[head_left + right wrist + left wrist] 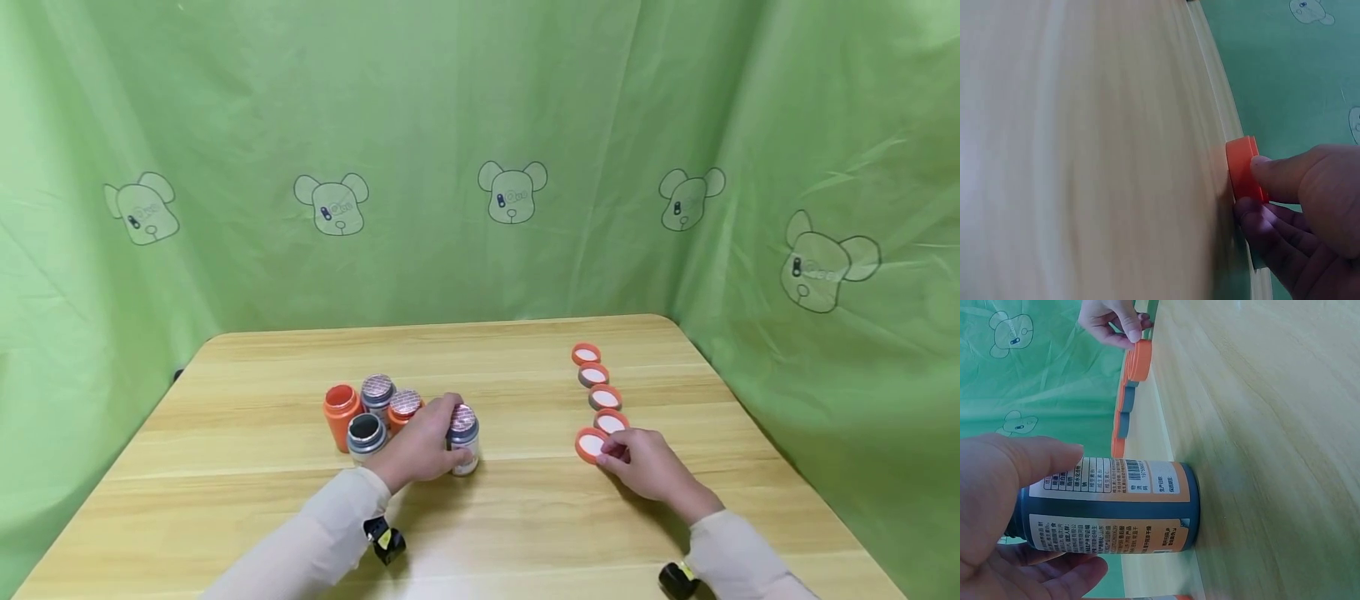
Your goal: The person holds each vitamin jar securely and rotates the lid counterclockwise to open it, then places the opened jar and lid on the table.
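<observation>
My left hand [420,446] grips a dark grey pill bottle [467,450], which stands upright on the table with a patterned foil seal on its mouth. In the left wrist view, the thumb lies on one side of the printed label [1110,509] and the fingers on the other. Over on the right, my right hand [648,467] pinches the rim of an orange screw lid [590,446], which shows its white liner upward. The right wrist view shows the lid's orange side [1242,169] between thumb and fingers, near the tabletop.
Left of my left hand cluster an uncapped orange bottle [341,421], an uncapped grey bottle [367,433], a foil-sealed grey bottle [377,392] and a foil-sealed orange bottle [406,404]. Several lids [604,397] form a row behind the right hand. A green curtain [420,275] surrounds the wooden table [517,533].
</observation>
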`<state>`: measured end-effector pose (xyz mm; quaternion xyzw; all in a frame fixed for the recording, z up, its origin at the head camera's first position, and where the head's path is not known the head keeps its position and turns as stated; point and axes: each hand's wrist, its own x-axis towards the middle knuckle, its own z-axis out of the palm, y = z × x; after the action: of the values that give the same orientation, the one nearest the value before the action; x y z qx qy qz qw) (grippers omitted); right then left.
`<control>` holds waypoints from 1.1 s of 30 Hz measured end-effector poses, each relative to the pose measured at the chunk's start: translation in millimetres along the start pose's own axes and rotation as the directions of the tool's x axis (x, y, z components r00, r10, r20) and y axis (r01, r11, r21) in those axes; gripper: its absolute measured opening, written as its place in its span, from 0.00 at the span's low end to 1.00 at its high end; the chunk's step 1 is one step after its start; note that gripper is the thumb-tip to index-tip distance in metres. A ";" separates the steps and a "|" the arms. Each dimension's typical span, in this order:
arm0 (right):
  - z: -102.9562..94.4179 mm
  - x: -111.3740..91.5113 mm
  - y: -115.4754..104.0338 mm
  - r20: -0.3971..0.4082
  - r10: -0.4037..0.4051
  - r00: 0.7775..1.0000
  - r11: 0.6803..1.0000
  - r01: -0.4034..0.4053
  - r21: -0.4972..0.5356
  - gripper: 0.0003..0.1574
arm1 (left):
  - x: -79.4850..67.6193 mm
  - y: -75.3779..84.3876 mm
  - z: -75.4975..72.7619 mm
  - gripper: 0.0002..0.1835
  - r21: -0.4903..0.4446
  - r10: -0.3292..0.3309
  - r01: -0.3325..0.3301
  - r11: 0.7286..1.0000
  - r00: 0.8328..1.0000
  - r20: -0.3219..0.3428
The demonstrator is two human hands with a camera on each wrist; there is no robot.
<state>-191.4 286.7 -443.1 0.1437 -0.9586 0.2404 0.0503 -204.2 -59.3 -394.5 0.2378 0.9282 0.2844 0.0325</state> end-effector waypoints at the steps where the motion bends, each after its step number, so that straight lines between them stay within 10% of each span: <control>1: -1.1 -1.1 0.8 0.001 0.008 1.000 1.000 -0.008 -0.001 0.07 | -0.1 0.0 -0.2 0.38 0.002 0.001 -0.001 1.000 1.000 -0.001; 33: -28.8 -21.3 21.4 0.097 0.084 0.992 0.996 -0.083 -0.019 0.12 | 0.5 -1.0 1.0 0.38 0.021 -0.031 0.031 0.999 1.000 -0.002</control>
<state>-176.7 323.8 -430.8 0.1146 -0.9669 0.2278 -0.0058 -204.9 -59.2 -395.8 0.2235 0.9347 0.2744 0.0335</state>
